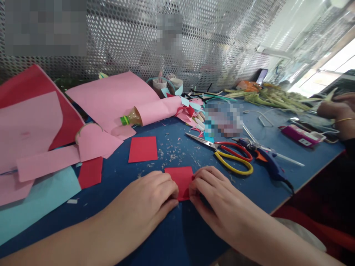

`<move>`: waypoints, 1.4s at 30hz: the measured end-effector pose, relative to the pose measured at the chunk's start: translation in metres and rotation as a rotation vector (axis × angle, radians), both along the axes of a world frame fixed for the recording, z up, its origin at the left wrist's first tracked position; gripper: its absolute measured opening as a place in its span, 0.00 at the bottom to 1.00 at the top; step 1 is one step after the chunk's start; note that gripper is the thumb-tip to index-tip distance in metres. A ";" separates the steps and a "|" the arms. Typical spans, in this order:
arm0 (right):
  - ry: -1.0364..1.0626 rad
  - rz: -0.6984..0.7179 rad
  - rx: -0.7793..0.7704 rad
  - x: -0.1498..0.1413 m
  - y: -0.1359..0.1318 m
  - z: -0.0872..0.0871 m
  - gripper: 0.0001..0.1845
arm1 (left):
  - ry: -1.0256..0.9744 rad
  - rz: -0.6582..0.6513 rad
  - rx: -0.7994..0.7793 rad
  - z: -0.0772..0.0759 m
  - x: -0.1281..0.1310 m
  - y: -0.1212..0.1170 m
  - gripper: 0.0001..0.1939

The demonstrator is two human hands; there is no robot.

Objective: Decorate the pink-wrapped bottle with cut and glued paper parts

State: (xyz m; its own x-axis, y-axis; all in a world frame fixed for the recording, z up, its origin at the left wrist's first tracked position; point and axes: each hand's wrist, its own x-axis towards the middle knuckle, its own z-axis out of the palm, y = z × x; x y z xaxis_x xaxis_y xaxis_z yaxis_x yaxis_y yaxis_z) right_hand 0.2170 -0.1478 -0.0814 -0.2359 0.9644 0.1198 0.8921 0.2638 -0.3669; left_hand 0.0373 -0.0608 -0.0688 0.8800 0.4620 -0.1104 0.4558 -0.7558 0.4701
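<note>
A small piece of red paper (180, 181) lies on the blue table in front of me, its near edge apparently folded or curled. My left hand (156, 194) grips its left side with bent fingers. On the opposite side, my right hand (209, 188) pinches the paper's right edge, fingertips partly hidden. Just beyond, a flat red paper square (143, 149) rests on the table. Scissors (222, 149) with red and yellow handles lie past my right hand, blades pointing away to the left. A blue hot glue gun (270, 162) is to their right.
Pink paper sheets (113, 92), a blue sheet (47, 203) and a cut bottle top (133, 116) cover the left side. Scraps litter the middle. At right are a purple power strip (301, 136), cables, dried plant strips (266, 96) and another person's hand (337, 107).
</note>
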 end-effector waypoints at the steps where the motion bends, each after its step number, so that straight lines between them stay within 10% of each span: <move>1: 0.012 -0.003 -0.003 0.000 0.000 0.001 0.05 | 0.000 0.000 -0.008 0.000 -0.001 0.000 0.04; 42: 0.052 0.178 0.070 0.013 0.006 0.007 0.07 | -0.147 -0.203 0.459 -0.009 -0.005 0.001 0.13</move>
